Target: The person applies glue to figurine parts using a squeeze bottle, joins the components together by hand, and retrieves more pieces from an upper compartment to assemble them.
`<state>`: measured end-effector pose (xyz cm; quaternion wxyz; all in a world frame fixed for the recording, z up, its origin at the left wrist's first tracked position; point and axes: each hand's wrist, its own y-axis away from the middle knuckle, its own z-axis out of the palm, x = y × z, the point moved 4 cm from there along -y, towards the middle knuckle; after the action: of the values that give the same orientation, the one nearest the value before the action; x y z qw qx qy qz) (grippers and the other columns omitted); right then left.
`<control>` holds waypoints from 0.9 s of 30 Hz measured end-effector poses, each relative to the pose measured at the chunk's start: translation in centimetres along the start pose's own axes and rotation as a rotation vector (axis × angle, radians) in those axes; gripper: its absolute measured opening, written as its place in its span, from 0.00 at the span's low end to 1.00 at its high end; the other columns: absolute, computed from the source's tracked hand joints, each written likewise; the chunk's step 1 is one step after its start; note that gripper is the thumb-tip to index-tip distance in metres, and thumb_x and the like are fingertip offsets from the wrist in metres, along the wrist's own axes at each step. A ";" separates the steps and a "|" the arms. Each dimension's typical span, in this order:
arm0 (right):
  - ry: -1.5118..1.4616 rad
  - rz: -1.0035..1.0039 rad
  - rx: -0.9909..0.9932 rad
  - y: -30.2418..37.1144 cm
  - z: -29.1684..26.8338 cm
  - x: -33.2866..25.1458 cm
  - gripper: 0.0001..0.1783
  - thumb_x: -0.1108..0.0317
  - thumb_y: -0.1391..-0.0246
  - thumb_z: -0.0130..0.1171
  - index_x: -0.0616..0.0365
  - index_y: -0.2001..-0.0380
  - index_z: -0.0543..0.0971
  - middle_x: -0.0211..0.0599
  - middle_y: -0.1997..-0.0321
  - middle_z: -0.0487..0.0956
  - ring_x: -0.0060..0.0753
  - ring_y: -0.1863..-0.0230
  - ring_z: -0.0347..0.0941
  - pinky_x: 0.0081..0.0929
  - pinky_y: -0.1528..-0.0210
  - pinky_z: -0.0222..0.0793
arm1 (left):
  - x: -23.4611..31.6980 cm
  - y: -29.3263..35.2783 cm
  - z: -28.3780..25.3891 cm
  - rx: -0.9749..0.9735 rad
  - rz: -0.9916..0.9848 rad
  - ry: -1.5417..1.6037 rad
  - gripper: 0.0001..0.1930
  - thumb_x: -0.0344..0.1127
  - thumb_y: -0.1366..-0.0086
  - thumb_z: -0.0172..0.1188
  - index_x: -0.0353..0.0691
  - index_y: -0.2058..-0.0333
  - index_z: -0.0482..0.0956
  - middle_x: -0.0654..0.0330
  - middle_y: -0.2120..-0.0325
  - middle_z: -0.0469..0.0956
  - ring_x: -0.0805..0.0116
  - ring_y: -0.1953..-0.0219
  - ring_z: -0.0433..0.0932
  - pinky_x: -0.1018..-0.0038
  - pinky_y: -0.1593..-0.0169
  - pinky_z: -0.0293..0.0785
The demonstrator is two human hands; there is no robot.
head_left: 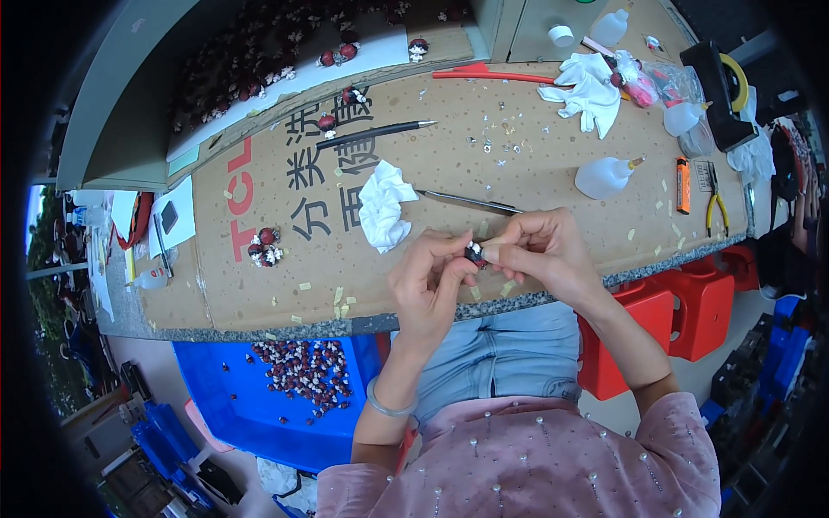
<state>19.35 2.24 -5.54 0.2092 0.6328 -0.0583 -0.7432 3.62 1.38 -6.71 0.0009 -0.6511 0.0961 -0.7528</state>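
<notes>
Pinching the figurine (473,252) with fingertips of both left hand (429,281) and right hand (549,255), slightly right of the frame's centre, between the two and touching each, with a long axis too finger-covered to tell.

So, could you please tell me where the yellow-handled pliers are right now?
In the head view, the yellow-handled pliers lie near the right end of the cardboard-covered tabletop, well right of the right hand and just right of an orange object.
</notes>
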 end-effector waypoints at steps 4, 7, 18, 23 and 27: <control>-0.020 -0.060 -0.002 0.3 0.2 0.1 0.04 0.75 0.51 0.61 0.64 0.77 0.78 0.29 0.79 0.77 0.10 0.78 0.69 0.11 0.79 0.62 | 0.1 0.0 0.1 -0.011 0.026 -0.023 0.10 0.14 0.43 0.53 0.28 0.62 0.74 0.57 0.71 0.73 0.76 0.75 0.75 0.83 0.74 0.73; -0.044 -0.082 -0.006 0.5 0.2 0.2 0.04 0.75 0.50 0.61 0.65 0.74 0.79 0.25 0.77 0.77 0.06 0.76 0.68 0.09 0.78 0.59 | -0.2 0.1 0.1 -0.034 0.084 -0.080 0.09 0.17 0.41 0.54 0.28 0.61 0.72 0.57 0.70 0.72 0.76 0.77 0.75 0.86 0.78 0.64; 0.018 -0.146 -0.006 0.2 0.1 0.1 0.04 0.75 0.49 0.59 0.67 0.71 0.79 0.26 0.77 0.77 0.06 0.75 0.67 0.08 0.78 0.57 | 0.0 0.2 0.2 0.008 0.034 -0.079 0.10 0.16 0.42 0.54 0.30 0.61 0.69 0.57 0.73 0.74 0.76 0.78 0.75 0.86 0.78 0.65; 0.139 -0.214 -0.040 -0.2 -0.3 -0.2 0.06 0.75 0.49 0.59 0.66 0.67 0.80 0.26 0.75 0.76 0.10 0.75 0.67 0.12 0.74 0.61 | 0.1 0.1 0.0 0.055 -0.032 -0.070 0.10 0.17 0.44 0.58 0.29 0.63 0.70 0.58 0.77 0.77 0.78 0.78 0.77 0.85 0.76 0.71; 0.348 -0.533 -0.055 -0.2 0.7 -2.4 0.11 0.77 0.52 0.60 0.64 0.62 0.80 0.33 0.69 0.75 0.16 0.72 0.69 0.15 0.69 0.65 | -0.2 0.2 -0.2 0.125 -0.035 0.021 0.12 0.18 0.45 0.60 0.32 0.65 0.66 0.58 0.76 0.77 0.78 0.77 0.77 0.85 0.75 0.71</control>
<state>18.89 3.19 -3.31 0.0312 0.7375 0.1662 -0.6538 3.45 1.23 -6.91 0.0275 -0.6434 0.0374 -0.7642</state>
